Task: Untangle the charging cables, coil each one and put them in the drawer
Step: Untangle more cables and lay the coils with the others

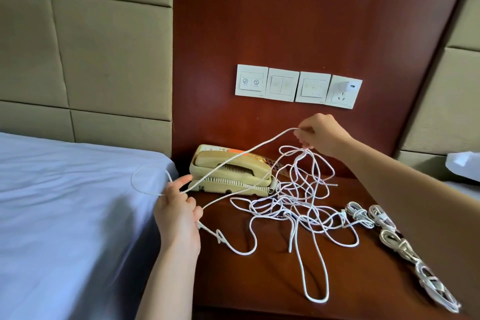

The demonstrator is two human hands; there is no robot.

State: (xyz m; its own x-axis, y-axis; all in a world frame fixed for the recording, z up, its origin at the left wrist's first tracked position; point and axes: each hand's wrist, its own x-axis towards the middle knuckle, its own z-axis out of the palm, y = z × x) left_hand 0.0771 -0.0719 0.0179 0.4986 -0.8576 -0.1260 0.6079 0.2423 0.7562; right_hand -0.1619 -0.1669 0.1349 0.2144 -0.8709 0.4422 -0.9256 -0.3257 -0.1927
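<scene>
Two hands on one white cable [259, 146]: nearest me, the left hand [179, 205] pinches it, thumb against curled fingers, and its long axis climbs rightward over the telephone [207, 161] to the right hand [322, 135], fingertips pinching it. The tangle [298, 205] lies on the nightstand [259, 280] between them, partly hanging from the right hand, so I judge that hand better placed to free loops. No drawer in view.

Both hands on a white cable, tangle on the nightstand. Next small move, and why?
Probably drop the loops from the right hand and draw only the stretched cable toward the left hand. It runs between both hands over the phone, yet the right hand also pinches loops trailing into the tangle on the nightstand; pulling everything might tighten it.
</scene>
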